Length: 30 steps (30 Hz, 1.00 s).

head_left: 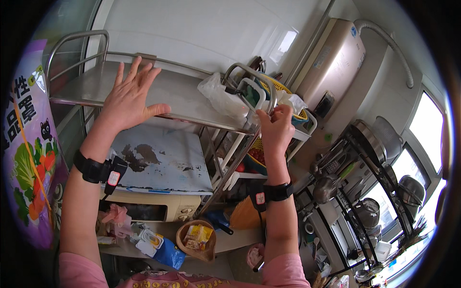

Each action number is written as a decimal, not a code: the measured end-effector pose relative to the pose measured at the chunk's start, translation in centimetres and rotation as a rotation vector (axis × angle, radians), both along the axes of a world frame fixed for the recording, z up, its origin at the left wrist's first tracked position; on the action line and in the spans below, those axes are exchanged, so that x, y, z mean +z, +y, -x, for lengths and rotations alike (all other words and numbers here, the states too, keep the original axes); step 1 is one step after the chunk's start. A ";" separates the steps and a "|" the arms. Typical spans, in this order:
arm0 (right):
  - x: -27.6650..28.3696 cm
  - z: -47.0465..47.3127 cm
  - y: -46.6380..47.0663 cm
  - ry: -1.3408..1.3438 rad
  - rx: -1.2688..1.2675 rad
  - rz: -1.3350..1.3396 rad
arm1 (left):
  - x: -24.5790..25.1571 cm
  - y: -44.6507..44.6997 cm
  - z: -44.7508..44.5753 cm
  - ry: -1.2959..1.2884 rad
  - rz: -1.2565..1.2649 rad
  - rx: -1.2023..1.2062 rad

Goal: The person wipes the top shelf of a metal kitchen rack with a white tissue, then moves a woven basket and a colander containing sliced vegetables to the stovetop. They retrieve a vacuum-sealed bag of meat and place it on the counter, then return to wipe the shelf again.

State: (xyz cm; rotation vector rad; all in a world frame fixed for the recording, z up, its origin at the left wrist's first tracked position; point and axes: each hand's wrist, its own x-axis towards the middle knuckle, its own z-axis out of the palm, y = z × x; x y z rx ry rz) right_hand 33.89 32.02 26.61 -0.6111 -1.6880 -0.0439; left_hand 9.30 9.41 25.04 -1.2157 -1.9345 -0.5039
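My left hand (129, 95), fingers spread and holding nothing, is over the near left part of a stainless-steel shelf (176, 90). Whether its palm touches the metal cannot be told. At the shelf's right end, my right hand (278, 126) curls around the bent tubular end rail (272, 94). Beside that rail, a translucent plastic bag (218, 95) lies on the shelf top. Another tubular rail (77, 35) rises at the left end. Under the shelf stands a cream microwave oven (180, 201), covered by a worn bluish-grey sheet (173, 151) with peeled dark patches.
A purple printed cover (32, 162) hangs at far left. Right of the shelf are a yellow basket (275, 84) on a white rack and a wall-mounted water heater (335, 61). A wooden bowl (207, 248) with packets sits below. A black rack (381, 180) holds pots at right.
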 end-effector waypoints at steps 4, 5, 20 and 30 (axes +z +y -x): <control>-3.8 0.0 0.9 0.342 0.692 0.353 | -0.2 0.0 0.1 0.016 0.003 0.014; -4.5 -0.2 1.3 0.288 0.687 0.371 | -0.2 0.1 0.1 0.026 -0.012 0.004; -1.6 1.9 0.4 -0.035 -0.037 0.038 | 0.2 -0.4 -0.3 -0.016 0.009 -0.041; 8.0 2.6 3.9 -0.144 0.478 0.606 | 0.2 -0.6 0.1 -0.002 -0.015 -0.077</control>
